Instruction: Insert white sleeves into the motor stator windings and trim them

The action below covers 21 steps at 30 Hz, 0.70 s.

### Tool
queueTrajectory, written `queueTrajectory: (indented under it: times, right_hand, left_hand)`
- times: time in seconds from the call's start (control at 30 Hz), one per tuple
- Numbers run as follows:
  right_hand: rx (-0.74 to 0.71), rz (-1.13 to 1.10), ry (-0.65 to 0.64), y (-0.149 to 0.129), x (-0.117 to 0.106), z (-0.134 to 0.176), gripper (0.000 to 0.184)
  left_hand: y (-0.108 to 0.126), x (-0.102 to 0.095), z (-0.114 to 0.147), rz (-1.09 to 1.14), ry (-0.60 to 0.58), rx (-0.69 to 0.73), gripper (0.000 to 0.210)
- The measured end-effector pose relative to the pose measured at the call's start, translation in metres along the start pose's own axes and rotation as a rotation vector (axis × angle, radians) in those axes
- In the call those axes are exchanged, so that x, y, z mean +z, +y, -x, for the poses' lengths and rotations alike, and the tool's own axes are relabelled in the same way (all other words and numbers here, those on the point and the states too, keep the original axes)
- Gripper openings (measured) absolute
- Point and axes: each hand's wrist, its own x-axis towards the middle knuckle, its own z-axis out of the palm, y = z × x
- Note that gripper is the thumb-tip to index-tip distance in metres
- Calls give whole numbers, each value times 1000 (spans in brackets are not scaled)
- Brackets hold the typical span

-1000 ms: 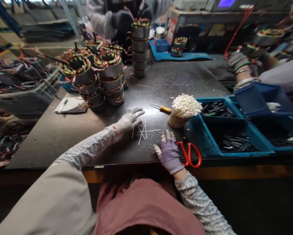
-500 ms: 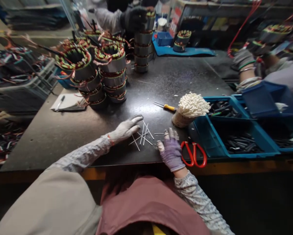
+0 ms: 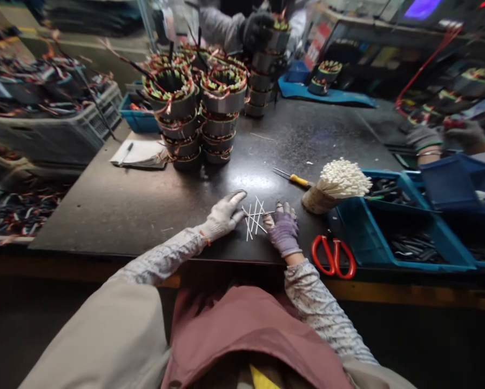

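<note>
Several thin white sticks (image 3: 255,215) lie in a loose, crossing pile on the dark table (image 3: 145,216), between the two gloved hands and close to the near edge. The left hand (image 3: 225,216), in a white glove, is just left of the pile; its thumb and fingers are apart, with the thumb near the closest stick ends. The right hand (image 3: 283,229), in a purple glove, rests at the other side, its fingers stretched forward and the thumb apart from them.

Most sticks have their long axes running away from the near edge, some leaning left and some right, so they cross. One lies crosswise, nearly parallel to that edge, its right end reaching the right hand's thumb; whether they touch, I cannot tell.

Beyond the right hand, a tilted bundle of white sticks (image 3: 343,178) stands in a brown holder (image 3: 317,200), and red-handled scissors (image 3: 335,256) lie nearer.
</note>
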Motion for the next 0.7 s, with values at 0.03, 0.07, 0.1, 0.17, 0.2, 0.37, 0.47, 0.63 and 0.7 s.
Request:
queueTrajectory:
  times: [0.03, 0.07, 0.1, 0.17, 0.2, 0.37, 0.47, 0.63, 0.7]
  right_hand:
    - [5, 6, -35, -4, 1, -3, 61]
    - [-18, -1, -77, -10, 2, -7, 61]
    - [-64, -16, -120, -17, 4, -10, 60]
    - [-204, -62, -188, -33, 7, -12, 57]
    - [-283, -85, -213, -40, 9, -10, 56]
    - [-562, -167, -243, -60, 8, 31, 47]
    - [-681, -248, -156, -66, 7, 70, 42]
    - [-825, -447, 8, -66, 17, 139, 40]
    - [-767, -501, 0, -59, 21, 161, 39]
  left_hand:
    - [2, -3, 18, 92, 93, -46, 47]
    - [5, -5, 40, 186, 186, -102, 40]
    - [8, -5, 66, 287, 238, -161, 34]
    - [15, 2, 122, 495, 289, -330, 23]
    - [19, 10, 146, 593, 299, -436, 19]
    - [31, 67, 181, 1461, 437, -940, 37]
    - [30, 79, 153, 1927, 347, -796, 37]
    - [34, 80, 153, 2214, 491, -689, 28]
    - [38, 90, 168, 2267, 520, -740, 27]
